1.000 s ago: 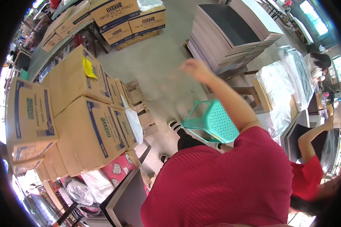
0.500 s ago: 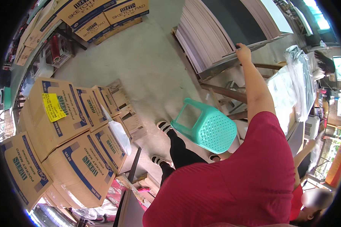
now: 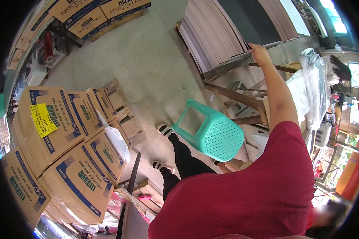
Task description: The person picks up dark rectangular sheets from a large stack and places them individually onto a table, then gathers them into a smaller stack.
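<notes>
Reaching out beside the large sheet stack (image 3: 211, 40), my right hand (image 3: 260, 54) touches the near edge by a dark sheet (image 3: 247, 20). Its fingers look stretched toward the edge, and no object shows in it. The bare right forearm comes out of a dark red sleeve (image 3: 289, 137). The stack is made of many thin pale layers and rests on a wooden pallet (image 3: 191, 53). Below the arm, a green plastic stool (image 3: 221, 139) with a perforated seat stands tilted in view on the concrete floor. My left hand is out of the picture.
Cardboard cartons (image 3: 77, 175) are piled at the left by a wooden pallet (image 3: 123, 109). More cartons (image 3: 87, 22) stand at the far left. Legs in black (image 3: 187, 157) and a bare leg (image 3: 233, 164) are near the stool. Clear plastic sheeting (image 3: 313, 87) hangs at right.
The view has shifted slightly, so the cartons and stool sit further left. My right hand stays at the stack's edge. At lower right, another person's raised arm has dropped from sight.
</notes>
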The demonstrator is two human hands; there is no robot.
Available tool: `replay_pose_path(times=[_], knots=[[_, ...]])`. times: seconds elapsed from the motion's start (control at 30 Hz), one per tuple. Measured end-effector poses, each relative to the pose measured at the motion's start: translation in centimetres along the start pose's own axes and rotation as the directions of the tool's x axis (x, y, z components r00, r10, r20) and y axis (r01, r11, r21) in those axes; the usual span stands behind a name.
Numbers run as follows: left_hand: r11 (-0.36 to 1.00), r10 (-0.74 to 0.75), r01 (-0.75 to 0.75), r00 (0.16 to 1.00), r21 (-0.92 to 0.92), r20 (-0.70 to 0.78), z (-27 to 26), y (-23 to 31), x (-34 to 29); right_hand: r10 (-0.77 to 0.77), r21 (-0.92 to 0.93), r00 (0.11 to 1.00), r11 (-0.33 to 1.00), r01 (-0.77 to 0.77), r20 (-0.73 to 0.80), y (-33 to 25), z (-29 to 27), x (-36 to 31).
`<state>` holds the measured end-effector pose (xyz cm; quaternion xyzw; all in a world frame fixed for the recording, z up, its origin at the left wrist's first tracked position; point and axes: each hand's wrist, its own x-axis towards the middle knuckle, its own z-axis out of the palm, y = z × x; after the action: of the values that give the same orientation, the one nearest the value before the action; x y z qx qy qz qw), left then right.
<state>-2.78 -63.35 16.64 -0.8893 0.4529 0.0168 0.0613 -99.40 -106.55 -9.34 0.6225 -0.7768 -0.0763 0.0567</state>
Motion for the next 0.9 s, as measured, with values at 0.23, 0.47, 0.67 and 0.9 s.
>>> replay_pose_path(times=[0.23,0.47,0.67,0.9], knots=[[0.996,0.029,-0.029,1.000,0.079,-0.001,-0.3,-1.1,0.3,-0.131,-0.117,0.991,0.984,0.131,0.005,-0.2,-1.3,-0.8],[1.000,-0.016,0.015,1.000,0.026,0.023,-0.8,1.2,0.4,-0.100,-0.066,0.987,0.994,0.092,-0.128,-1.6,-1.9,-0.5],[0.999,-0.043,0.042,0.999,0.011,0.017,-0.1,-1.0,-0.4,-0.085,-0.081,0.990,0.994,0.076,-0.114,-1.3,-0.7,0.1],[0.999,-0.022,0.023,1.000,-0.028,0.017,-0.2,1.1,0.2,-0.100,-0.092,0.991,0.992,0.091,-0.092,-0.6,-0.7,0.5]])
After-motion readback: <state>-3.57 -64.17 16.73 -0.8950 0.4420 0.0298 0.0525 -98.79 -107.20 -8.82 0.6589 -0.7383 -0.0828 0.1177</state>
